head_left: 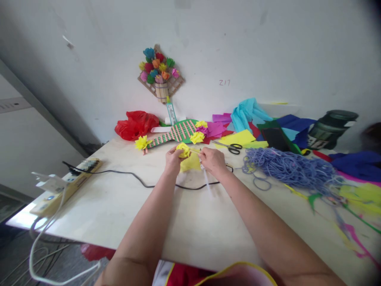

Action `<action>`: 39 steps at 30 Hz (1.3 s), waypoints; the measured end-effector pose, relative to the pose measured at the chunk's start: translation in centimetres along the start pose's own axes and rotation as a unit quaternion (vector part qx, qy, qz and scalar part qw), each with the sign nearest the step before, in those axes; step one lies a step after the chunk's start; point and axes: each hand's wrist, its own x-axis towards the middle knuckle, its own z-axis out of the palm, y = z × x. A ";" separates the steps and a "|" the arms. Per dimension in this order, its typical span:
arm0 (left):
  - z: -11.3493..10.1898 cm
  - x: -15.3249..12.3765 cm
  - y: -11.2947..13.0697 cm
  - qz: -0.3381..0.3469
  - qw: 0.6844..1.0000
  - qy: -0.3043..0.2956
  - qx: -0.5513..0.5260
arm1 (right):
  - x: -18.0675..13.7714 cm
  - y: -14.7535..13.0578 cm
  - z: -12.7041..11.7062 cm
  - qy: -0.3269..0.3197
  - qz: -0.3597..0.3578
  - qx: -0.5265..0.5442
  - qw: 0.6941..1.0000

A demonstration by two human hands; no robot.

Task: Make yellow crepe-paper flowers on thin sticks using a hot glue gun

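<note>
My left hand [172, 160] grips a yellow paper flower [183, 150] with gathered petals. My right hand [212, 161] pinches a thin stick [195, 151] whose far end meets the flower; whether it is fixed there I cannot tell. Beneath both hands lies a piece of yellow paper [192, 162] on the table. A pale, blurred strip [207, 183] hangs or lies below my right fingers. Just beyond the hands rests a green guitar-shaped board [180, 133] with pink strips, and yellow and purple paper flowers [197, 137] on it.
Black-handled scissors [233, 147] lie right of the hands, near tangled blue-grey cord [285, 169]. Coloured paper [238, 138] and a dark jar [331, 129] stand farther right. A black cable [133, 174] crosses the table from a power strip [70, 186]. A red plastic bag [137, 125] sits behind.
</note>
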 end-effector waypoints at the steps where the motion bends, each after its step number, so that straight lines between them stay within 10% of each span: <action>1: 0.0 0.0 0.0 -0.003 1.000 0.002 0.001 | 0.0 0.1 0.1 0.002 -0.005 0.001 1.000; 24: -0.7 0.0 0.9 -0.050 0.999 -0.005 0.018 | -0.5 -0.2 -1.0 0.040 -0.198 -0.089 0.975; 39: -0.5 0.3 0.6 -0.059 0.998 -0.032 0.007 | -0.5 0.2 0.0 0.066 -0.126 -0.091 0.986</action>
